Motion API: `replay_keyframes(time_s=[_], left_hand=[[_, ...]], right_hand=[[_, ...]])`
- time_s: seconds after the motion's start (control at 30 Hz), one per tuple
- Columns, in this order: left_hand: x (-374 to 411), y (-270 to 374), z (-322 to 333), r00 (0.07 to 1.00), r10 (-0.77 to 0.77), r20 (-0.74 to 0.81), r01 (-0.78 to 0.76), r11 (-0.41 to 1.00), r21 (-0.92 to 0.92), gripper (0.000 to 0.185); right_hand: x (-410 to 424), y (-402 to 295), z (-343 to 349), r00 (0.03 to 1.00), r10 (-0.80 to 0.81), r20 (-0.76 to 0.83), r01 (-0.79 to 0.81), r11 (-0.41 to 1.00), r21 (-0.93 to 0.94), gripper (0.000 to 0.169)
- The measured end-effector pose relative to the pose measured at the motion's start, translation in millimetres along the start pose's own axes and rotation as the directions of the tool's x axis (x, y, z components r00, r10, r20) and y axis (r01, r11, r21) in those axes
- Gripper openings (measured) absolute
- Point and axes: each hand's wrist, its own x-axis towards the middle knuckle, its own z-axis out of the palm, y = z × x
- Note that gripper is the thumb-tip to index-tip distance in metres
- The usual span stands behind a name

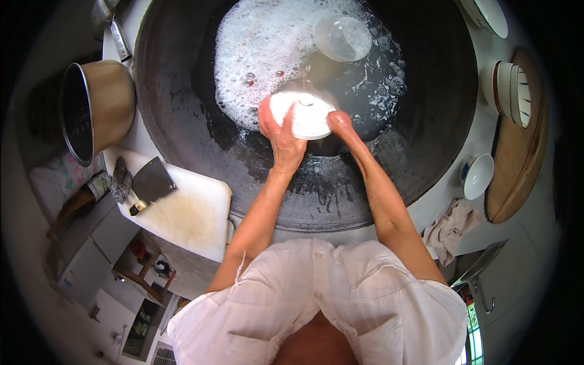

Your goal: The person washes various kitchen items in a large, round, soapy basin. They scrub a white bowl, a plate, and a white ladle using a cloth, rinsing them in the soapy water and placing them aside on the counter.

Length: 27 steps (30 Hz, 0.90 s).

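Observation:
A round white dish or lid (pixel 310 118) with a small raised centre is held just over the soapy water of a large dark wok (pixel 182 132). My left hand (pixel 278 127) grips its left side, fingers spread over its face. At its right edge is my right hand (pixel 340 122), with the fingers mostly hidden behind or under the rim. The piece is overexposed, so its exact kind is unclear. White suds (pixel 255 50) cover the left of the water. A translucent bowl (pixel 344 39) floats beyond my hands.
On the left are an inner cooking pot (pixel 109 105), a cleaver (pixel 153 180), a steel-wool scourer (pixel 121 180) and a white cutting board (pixel 196 214). Right of the wok lie stacked bowls (pixel 502 86), a small bowl (pixel 478 176), a cloth (pixel 451 228) and a wooden board or lid (pixel 518 159).

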Motion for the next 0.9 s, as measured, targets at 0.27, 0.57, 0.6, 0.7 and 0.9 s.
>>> replay_keyframes(time_s=[0.27, 0.57, 0.6, 0.7, 0.9], left_hand=[[-18.4, -57.5, 32.6, 0.848, -0.475, 0.236, 0.523, 0.823, -0.222, 0.036], [-9.4, -63.6, 55.5, 0.651, -0.581, 0.488, 0.738, 0.333, -0.587, 0.040], [-7.3, -67.7, 55.2, 0.566, -0.631, 0.530, 0.784, 0.213, -0.583, 0.037], [5.7, -94.5, 68.1, 0.413, -0.674, 0.612, 0.793, -0.064, -0.606, 0.031], [13.1, -59.9, 22.7, 0.344, -0.854, 0.389, 0.804, 0.054, -0.593, 0.010]], right_hand=[[18.4, 18.4, 18.1, 0.998, -0.032, -0.047, 0.023, 0.982, -0.185, 0.024], [21.5, 3.1, -2.9, 0.990, -0.006, -0.139, -0.019, 0.984, -0.175, 0.025], [21.2, -2.7, -3.3, 0.982, -0.032, -0.188, -0.001, 0.985, -0.175, 0.024], [38.6, -17.0, -3.8, 0.956, -0.037, -0.293, 0.016, 0.997, -0.072, 0.021], [47.3, -20.8, -20.3, 0.943, -0.093, -0.320, 0.028, 0.979, -0.201, 0.014]])
